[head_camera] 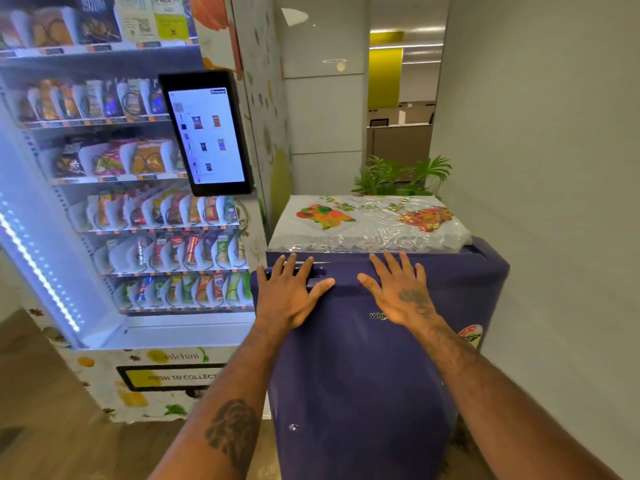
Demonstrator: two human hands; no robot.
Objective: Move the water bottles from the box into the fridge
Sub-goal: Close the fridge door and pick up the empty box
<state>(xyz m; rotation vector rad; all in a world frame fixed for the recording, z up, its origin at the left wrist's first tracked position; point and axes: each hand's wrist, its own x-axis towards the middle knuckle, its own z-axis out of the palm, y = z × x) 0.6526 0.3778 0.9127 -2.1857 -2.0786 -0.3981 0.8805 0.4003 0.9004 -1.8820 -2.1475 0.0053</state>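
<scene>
A small purple fridge (360, 368) stands in front of me with its door shut. My left hand (292, 294) lies flat on the top left of the door, fingers straight, over the handle recess. My right hand (401, 291) presses flat on the door's upper middle, fingers spread. Neither hand holds anything. No box and no water bottles are in view.
A plastic-covered flowered cloth (367, 220) lies on the fridge top. A lit snack vending machine (131, 202) with a touchscreen (207, 133) stands close on the left. A white wall (554, 168) runs along the right. Potted plants (401, 176) sit behind the fridge.
</scene>
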